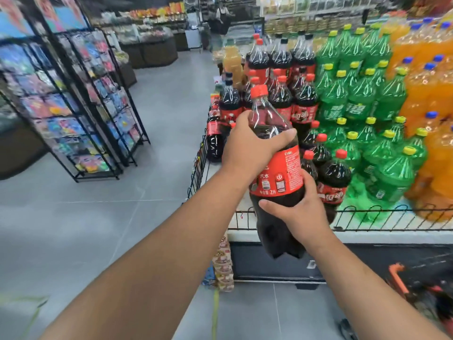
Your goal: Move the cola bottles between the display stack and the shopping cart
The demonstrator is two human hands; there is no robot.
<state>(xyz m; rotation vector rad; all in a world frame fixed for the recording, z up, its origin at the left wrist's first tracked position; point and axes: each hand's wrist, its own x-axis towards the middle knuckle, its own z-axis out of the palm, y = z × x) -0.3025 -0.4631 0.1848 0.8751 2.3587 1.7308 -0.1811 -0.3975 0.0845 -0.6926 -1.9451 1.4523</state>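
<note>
From the head view, one cola bottle (275,168) with a red cap and red label is held in the air, leaning slightly left, just in front of the display stack (297,94). Two hands carry it. The left hand (247,148) is curled round the bottle's shoulder above the label, and the right hand (299,212) is clamped on the dark lower body below the label, thumb across the front. The stack sits on a counter edged by a low black wire rail (392,217) and shows three groups: cola, green bottles (355,104) and orange bottles (431,82). Well over a dozen cola caps show, but the bottles hide one another, so no exact count is possible. The orange group is cut off at the right edge. Only a blurred corner of the shopping cart (402,280), with its orange handle, shows at lower right. On the left stand two black wire racks (81,106), their goods too blurred to make out.
</note>
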